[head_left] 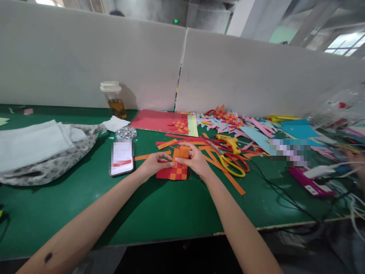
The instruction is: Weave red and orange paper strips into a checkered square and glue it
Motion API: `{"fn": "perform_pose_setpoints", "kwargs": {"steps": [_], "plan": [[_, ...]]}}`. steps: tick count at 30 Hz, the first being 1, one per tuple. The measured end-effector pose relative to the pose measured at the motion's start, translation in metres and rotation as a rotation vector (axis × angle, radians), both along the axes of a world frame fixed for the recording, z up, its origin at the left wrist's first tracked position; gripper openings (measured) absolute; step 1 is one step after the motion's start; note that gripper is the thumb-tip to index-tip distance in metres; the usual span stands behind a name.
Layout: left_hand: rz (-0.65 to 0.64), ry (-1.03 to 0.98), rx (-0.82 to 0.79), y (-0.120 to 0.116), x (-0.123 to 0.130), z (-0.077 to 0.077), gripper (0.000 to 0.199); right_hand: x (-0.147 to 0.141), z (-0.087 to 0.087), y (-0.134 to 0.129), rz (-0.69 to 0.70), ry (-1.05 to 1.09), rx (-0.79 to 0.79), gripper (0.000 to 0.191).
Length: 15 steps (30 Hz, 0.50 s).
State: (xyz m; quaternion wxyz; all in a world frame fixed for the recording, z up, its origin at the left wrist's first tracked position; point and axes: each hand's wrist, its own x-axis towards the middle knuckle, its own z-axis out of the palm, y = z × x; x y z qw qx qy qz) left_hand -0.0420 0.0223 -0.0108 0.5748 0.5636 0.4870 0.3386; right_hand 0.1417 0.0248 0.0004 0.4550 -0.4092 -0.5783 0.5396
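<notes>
A piece of woven paper [179,173] in red and orange checks is between my two hands, just above the green table. My left hand [158,164] pinches its left side, thumb on the front. My right hand [196,159] grips the upper right, thumb over the orange strips and fingers behind. Loose orange paper strips [228,177] lie to the right and behind. Beside them are scissors [232,163] with yellow and red handles and a yellow glue gun [229,141]. A finished-looking woven paper fish [181,126] rests on red paper [154,121] at the back.
Left of my hands lies a phone [122,158]; a lidded cup [115,99] of brown drink stands behind it. A patterned cushion [71,161] with white cloth is far left. Right are paper scraps [253,127], a pink power strip [310,182] with cables, and another person's hand [356,161].
</notes>
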Motion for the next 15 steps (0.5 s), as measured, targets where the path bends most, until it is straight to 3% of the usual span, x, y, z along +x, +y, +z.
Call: {"fn": "perform_pose_setpoints", "kwargs": {"steps": [15], "plan": [[-0.054, 0.000, 0.017, -0.0001, 0.0004, 0.0014, 0.026, 0.0024, -0.0007, 0.0011, -0.001, -0.017, 0.015, 0.062]]}}
